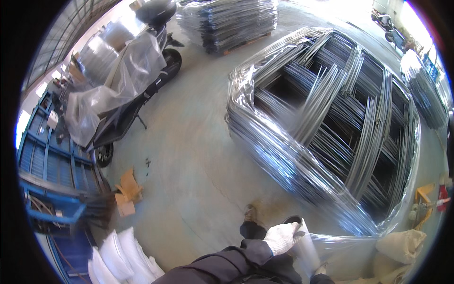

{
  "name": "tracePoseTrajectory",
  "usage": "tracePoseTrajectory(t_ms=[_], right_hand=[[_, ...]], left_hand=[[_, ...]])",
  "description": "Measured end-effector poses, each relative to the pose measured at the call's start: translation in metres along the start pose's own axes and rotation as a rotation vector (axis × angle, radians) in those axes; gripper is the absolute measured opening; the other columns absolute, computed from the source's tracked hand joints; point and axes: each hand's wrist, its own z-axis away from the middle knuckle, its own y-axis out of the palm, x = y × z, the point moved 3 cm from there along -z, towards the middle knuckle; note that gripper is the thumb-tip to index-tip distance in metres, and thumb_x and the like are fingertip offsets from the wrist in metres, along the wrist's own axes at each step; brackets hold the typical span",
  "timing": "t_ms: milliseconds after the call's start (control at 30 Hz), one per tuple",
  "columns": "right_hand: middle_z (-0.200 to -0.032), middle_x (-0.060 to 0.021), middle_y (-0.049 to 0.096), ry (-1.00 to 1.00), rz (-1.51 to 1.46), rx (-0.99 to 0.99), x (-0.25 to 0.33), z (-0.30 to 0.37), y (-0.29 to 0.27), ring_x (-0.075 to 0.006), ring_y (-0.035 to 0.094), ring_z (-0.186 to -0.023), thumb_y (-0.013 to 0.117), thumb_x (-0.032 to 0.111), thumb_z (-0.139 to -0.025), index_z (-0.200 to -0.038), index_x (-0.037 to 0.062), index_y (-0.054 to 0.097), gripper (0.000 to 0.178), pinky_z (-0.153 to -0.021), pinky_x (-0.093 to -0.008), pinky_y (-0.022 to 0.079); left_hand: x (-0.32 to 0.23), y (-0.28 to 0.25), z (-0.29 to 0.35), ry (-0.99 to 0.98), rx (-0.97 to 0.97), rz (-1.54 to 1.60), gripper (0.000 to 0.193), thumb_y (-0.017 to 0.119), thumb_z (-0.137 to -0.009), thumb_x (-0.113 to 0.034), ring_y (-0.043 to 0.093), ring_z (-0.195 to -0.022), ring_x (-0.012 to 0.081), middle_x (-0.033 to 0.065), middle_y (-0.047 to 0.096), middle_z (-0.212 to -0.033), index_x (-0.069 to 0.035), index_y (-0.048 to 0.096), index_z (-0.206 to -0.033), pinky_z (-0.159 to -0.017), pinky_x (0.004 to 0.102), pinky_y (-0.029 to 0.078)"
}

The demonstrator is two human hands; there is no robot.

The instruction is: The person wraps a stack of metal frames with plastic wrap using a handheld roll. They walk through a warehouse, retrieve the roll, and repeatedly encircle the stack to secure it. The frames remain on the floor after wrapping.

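Note:
My left hand (pixel 282 238), in a white knit glove, is closed round the upper end of a roll of clear stretch film (pixel 306 251), at the dark mouth of its core. At the roll's lower end is my right hand (pixel 320 269), gloved too and seen only in small part; it grips the roll there. A taut sheet of film (pixel 347 239) runs from the roll to the near corner of a big stack of dark metal rods (pixel 326 109). The rods lie crosswise in bundles, and clear film wraps the stack's sides.
At left stands a scooter (pixel 125 123) partly draped in plastic, beside blue metal racking (pixel 52 151). White sacks (pixel 124 258) and torn cardboard (pixel 127 191) lie lower left. Another wrapped stack (pixel 227 23) stands behind. A beige sack (pixel 402 246) and yellow frame (pixel 423 203) are at right.

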Motion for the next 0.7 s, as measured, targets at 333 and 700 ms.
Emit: tracePoseTrajectory(t_ms=[333,700], right_hand=[[-0.145,-0.0248,0.075,0.145,-0.109,0.032,0.212,0.151,0.125,-0.0399,0.073,-0.133,0.038,0.036,-0.124,-0.163,0.0023,0.059,0.056,-0.114,-0.0543,0.056],[-0.140,-0.0293,0.075,0.241,-0.267,0.035,0.504,0.302,0.251,-0.0436,0.075,-0.129,0.036,0.030,-0.124,-0.164,0.0019,0.055,0.053,-0.110,-0.0563,0.059]], left_hand=[[0.149,-0.206,-0.023,0.060,0.052,-0.123,0.042,0.063,-0.115,-0.048,0.077,-0.101,0.0448,0.0203,0.080,-0.110,-0.009,0.069,-0.130,-0.088,0.0559,0.061],[0.247,-0.458,-0.101,0.276,0.226,-0.122,0.042,0.064,-0.115,-0.045,0.077,-0.106,0.0447,0.0213,0.080,-0.112,-0.008,0.068,-0.135,-0.092,0.0553,0.061]])
